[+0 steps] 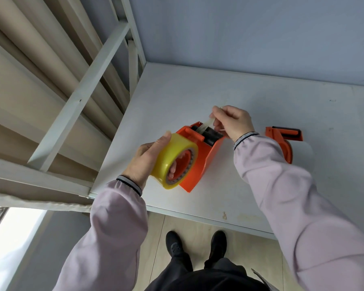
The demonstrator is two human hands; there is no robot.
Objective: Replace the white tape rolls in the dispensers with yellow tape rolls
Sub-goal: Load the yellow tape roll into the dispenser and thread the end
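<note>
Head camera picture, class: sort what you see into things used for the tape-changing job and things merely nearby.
Part of the job:
- round yellow tape roll, in the left hand
- orange plastic tape dispenser
- clear tape end, pinched by the right hand
- second orange plastic dispenser

Just nearby:
- white tabletop
- white metal frame
- black shoes

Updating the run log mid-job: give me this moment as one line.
left hand: grips yellow tape roll | right hand: pinches tape end over orange plastic dispenser | second orange dispenser: idle on white table

The left hand (144, 162) grips the yellow tape roll (172, 161) against the orange dispenser (200, 156); the right hand (232, 120) pinches the tape end (209, 122) above it.
</note>
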